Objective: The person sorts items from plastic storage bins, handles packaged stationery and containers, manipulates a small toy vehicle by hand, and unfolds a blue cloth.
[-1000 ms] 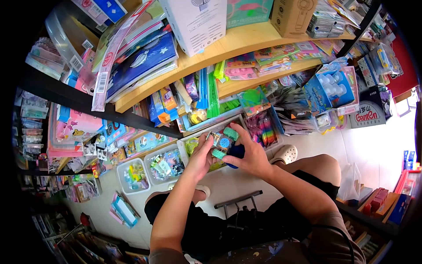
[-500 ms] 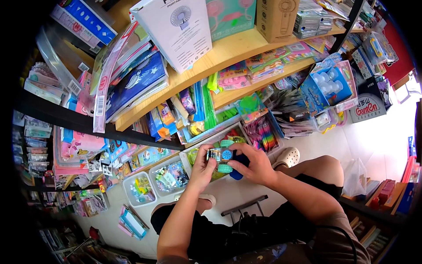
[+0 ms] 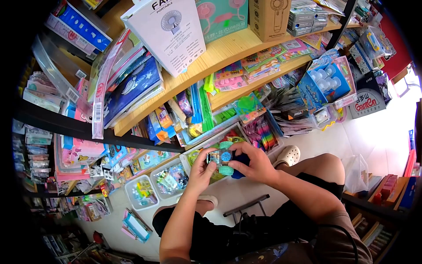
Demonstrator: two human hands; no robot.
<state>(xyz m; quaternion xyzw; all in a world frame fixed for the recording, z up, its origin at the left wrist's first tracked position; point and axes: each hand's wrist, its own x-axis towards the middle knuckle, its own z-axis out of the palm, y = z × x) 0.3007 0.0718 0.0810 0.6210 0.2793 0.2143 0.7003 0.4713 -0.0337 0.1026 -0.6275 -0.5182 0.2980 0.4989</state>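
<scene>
A small toy car [image 3: 224, 157] with mint-green wheels and a blue round part is held between my two hands, above the bins. My left hand [image 3: 201, 170] is closed around its left end, thumb on top. On the other side, my right hand [image 3: 256, 165] pinches it near the wheels with thumb and fingers. Something dark blue [image 3: 239, 167] shows under my right hand; I cannot make out what it is. Just behind the toy is a bin [image 3: 241, 132] of brightly coloured packets.
Wooden shelves [image 3: 228, 53] stand ahead, carrying a white fan box [image 3: 173, 35] and notebooks [image 3: 136, 94]. Below are a clear tub [image 3: 141, 192] and a bin of small packets [image 3: 170, 179]. A blue display box [image 3: 325, 83] sits at right. A folding stool [image 3: 246, 206] is between my legs.
The view has shifted slightly, so the shelves appear a little further left. Both hands still hold the toy car, in nearly the same grip.
</scene>
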